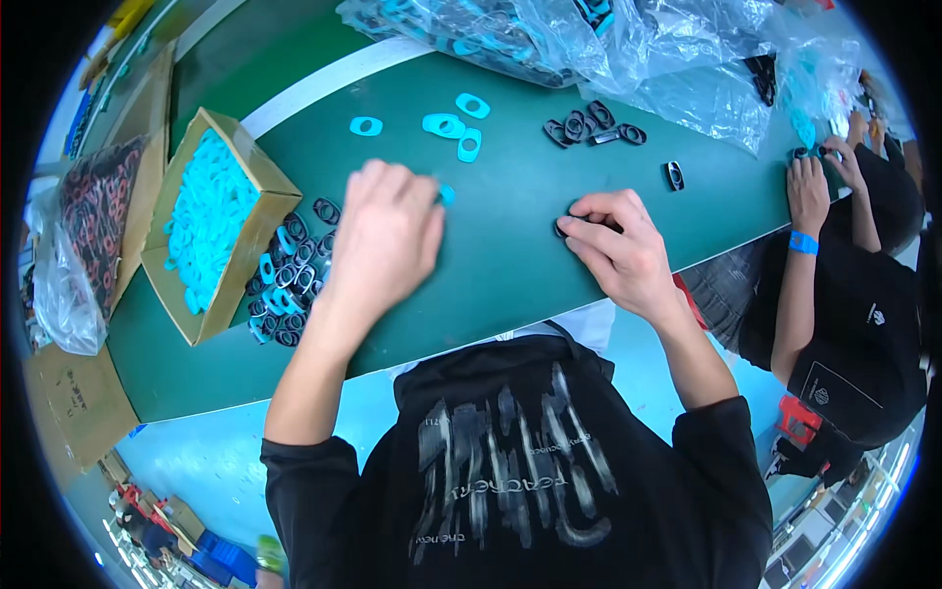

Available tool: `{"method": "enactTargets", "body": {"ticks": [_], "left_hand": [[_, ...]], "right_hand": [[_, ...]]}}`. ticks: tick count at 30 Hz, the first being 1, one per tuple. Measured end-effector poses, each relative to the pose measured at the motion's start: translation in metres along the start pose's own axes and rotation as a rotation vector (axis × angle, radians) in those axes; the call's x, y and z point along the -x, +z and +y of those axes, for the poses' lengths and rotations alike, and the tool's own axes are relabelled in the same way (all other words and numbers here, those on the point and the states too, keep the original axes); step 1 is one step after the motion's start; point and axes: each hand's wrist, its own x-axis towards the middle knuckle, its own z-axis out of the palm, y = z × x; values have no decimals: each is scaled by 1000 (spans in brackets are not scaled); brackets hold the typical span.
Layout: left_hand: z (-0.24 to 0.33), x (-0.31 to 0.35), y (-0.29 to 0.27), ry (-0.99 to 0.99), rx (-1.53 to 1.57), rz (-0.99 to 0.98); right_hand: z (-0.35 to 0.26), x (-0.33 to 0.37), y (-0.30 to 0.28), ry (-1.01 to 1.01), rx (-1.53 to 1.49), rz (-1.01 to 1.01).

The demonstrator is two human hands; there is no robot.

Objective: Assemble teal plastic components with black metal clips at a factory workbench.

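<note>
My left hand (388, 236) is over the green table, its fingers curled down and smeared by motion. A turquoise oval ring piece (446, 194) peeks out beside its index finger; whether the hand grips it or it lies on the table, I cannot tell. Further right, my right hand (623, 250) pinches a small black oval ring piece (562, 229) between thumb and fingers, mostly covered by them. Several loose turquoise ring pieces (469, 145) lie beyond my left hand. A cluster of black ring pieces (577, 126) sits beyond my right hand, and a single black piece (675, 176) lies right of it.
On the left stands a cardboard box (280, 187) of turquoise pieces, with a pile of black-and-turquoise assembled pieces (292, 270) beside it. Clear plastic bags (677, 59) of parts lie at the far edge. A co-worker (834, 294) works at the right.
</note>
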Motion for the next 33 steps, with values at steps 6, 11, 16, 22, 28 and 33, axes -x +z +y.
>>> {"method": "enactTargets", "body": {"ticks": [6,11,16,22,28,33], "left_hand": [[33,9,18,187,256,-78],[29,13,20,160,281,-11],[29,14,22,138,294,10],[28,20,24,103,325,11],[24,15,18,115,373,93],[4,11,-5,53,315,267]], "right_hand": [[-4,-8,-4,38,-39,-19],[-9,-14,-12,91,-36,-63],[-16,-27,-12,186,152,-243],[-18,-42,-24,71,30,-345],[-5,-47,-22,-53,247,-410],[-19,-50,-29,44,238,-409]]}}
